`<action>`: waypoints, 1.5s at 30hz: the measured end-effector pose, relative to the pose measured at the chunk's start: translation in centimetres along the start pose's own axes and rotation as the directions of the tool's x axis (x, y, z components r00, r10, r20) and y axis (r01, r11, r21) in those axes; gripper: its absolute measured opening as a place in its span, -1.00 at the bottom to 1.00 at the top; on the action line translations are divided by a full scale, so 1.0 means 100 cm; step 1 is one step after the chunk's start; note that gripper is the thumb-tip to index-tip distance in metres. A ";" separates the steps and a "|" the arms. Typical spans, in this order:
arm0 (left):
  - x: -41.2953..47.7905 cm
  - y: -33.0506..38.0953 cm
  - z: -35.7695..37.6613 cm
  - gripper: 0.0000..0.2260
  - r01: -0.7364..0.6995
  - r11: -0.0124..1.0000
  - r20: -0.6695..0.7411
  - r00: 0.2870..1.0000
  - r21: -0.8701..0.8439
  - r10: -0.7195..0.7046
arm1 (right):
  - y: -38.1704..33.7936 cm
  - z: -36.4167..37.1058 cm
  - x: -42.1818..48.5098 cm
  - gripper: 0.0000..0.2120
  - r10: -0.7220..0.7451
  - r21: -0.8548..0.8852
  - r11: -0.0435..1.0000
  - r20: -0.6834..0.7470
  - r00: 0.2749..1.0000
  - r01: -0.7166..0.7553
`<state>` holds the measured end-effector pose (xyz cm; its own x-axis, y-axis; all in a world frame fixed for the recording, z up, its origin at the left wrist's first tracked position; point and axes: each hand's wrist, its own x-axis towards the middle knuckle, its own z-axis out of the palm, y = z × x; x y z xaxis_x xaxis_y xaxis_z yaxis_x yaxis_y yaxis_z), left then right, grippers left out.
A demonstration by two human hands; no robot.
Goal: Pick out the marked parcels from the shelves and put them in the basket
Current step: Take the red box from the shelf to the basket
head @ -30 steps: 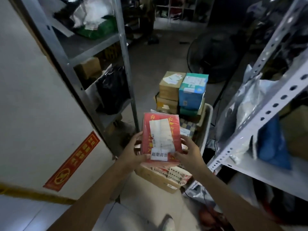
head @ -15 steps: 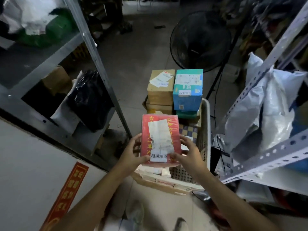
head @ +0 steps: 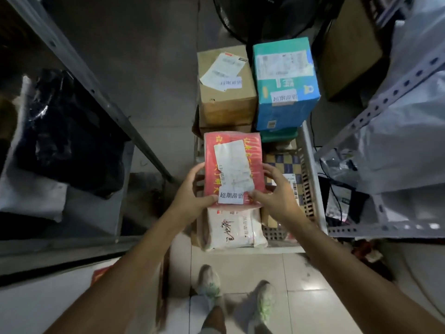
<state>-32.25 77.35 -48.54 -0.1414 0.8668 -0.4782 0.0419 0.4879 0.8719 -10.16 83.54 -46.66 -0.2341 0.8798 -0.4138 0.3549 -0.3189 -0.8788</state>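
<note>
A pair of pale sneakers (head: 210, 284) stands on the glossy tiled floor (head: 240, 268) at the near edge of the view. Just beyond them, a white lattice plastic basket (head: 313, 179) sits on the floor between two shelving units. A white soft-wrapped parcel with black handwriting (head: 233, 229) lies in the near left corner of the basket. A flat red plastic-wrapped parcel (head: 232, 169) is held over the left half of the basket, with its long axis pointing away from the person. It carries a large white shipping label and, at its near edge, a small white sticker with printed characters (head: 230, 196). Contact with the parcels beneath cannot be determined. The left hand (head: 190, 196) grips the left edge of the red parcel, thumb on its top face. The right hand (head: 277, 191) grips the right edge the same way, thumb beside the small sticker. A blue-and-white checkered parcel (head: 284, 162) lies along the right wall of the basket. At the far end, a brown cardboard box (head: 226, 92) and a teal cardboard box (head: 286, 85) stand side by side, and each bears a white sticker. A black floor fan (head: 265, 18) stands behind them. The left grey metal shelf (head: 79, 66) holds a black plastic bag (head: 67, 133). The right perforated steel shelf (head: 397, 90) holds grey plastic mailers (head: 397, 145).
</note>
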 end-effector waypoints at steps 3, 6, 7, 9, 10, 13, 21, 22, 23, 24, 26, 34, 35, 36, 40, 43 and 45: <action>0.018 -0.005 0.003 -0.19 -0.001 1.000 0.047 0.999 -0.008 0.002 | 0.005 0.000 0.011 -0.35 0.029 -0.003 1.000 -0.034 0.999 -0.029; 0.026 -0.011 0.003 -0.18 -0.002 1.000 0.057 0.998 -0.020 0.003 | 0.009 0.001 0.018 -0.36 0.048 -0.016 0.999 -0.046 0.998 -0.049; 0.026 -0.012 0.003 -0.19 0.004 1.000 0.056 0.998 -0.029 -0.002 | 0.010 0.001 0.019 -0.35 0.047 -0.020 0.999 -0.041 0.998 -0.048; 0.025 -0.013 0.002 -0.20 0.021 0.999 0.052 0.998 -0.032 -0.019 | 0.012 0.001 0.020 -0.35 0.057 -0.010 0.998 -0.034 0.998 -0.058; 0.023 -0.012 0.003 -0.20 0.028 0.999 0.049 0.998 -0.030 -0.026 | 0.012 0.001 0.020 -0.35 0.062 -0.001 0.998 -0.034 0.998 -0.062; 0.022 -0.007 0.003 -0.20 0.049 0.998 0.051 0.998 -0.039 -0.047 | 0.010 0.000 0.020 -0.34 0.074 0.006 0.997 -0.034 0.997 -0.073; 0.016 -0.002 0.009 -0.16 0.078 0.997 0.033 0.996 0.023 -0.079 | 0.017 -0.005 0.019 -0.32 0.062 -0.018 0.998 -0.008 0.998 -0.062; 0.016 -0.002 0.010 -0.17 0.076 0.997 0.027 0.997 0.027 -0.076 | 0.017 -0.006 0.019 -0.32 0.061 -0.019 0.998 -0.007 0.998 -0.061; 0.016 -0.002 0.011 -0.17 0.073 0.997 0.020 0.997 0.028 -0.074 | 0.018 -0.006 0.020 -0.32 0.061 -0.019 0.998 -0.006 0.998 -0.061; 0.016 -0.002 0.012 -0.18 0.070 0.997 0.012 0.997 0.030 -0.070 | 0.018 -0.007 0.020 -0.32 0.062 -0.019 0.998 -0.005 0.998 -0.063; 0.015 -0.001 0.015 -0.20 0.074 0.997 -0.002 0.997 0.034 -0.074 | 0.019 -0.008 0.019 -0.32 0.066 -0.013 0.998 -0.004 0.998 -0.066; 0.012 -0.002 0.016 -0.27 0.099 0.993 -0.045 0.994 0.066 -0.096 | 0.018 -0.016 0.017 -0.43 0.085 -0.043 0.995 0.001 0.996 -0.085; 0.012 -0.001 0.016 -0.29 0.105 0.991 -0.048 0.994 0.081 -0.101 | 0.017 -0.018 0.016 -0.45 0.093 -0.047 0.995 0.007 0.996 -0.093; 0.012 0.000 0.015 -0.32 0.112 0.989 -0.052 0.993 0.096 -0.107 | 0.017 -0.019 0.017 -0.46 0.104 -0.062 0.993 0.017 0.994 -0.102; 0.012 0.018 0.016 -0.44 0.140 0.961 -0.037 0.990 0.237 -0.135 | -0.001 -0.030 0.024 -0.58 0.105 -0.284 0.956 0.092 0.990 -0.075; 0.013 0.041 0.013 -0.54 0.083 0.874 -0.051 0.996 0.478 -0.067 | -0.031 -0.042 0.034 -0.67 0.102 -0.498 0.867 0.158 0.982 -0.010; 0.011 0.060 0.010 -0.59 0.054 0.812 -0.048 0.998 0.581 -0.032 | -0.056 -0.048 0.036 -0.69 0.065 -0.595 0.802 0.170 0.983 0.050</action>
<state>-31.19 81.36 -43.90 -0.1898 0.8449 -0.5001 0.6014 0.5027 0.6210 -8.60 90.16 -42.11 -0.3612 0.7842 -0.5044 0.8116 -0.0019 -0.5842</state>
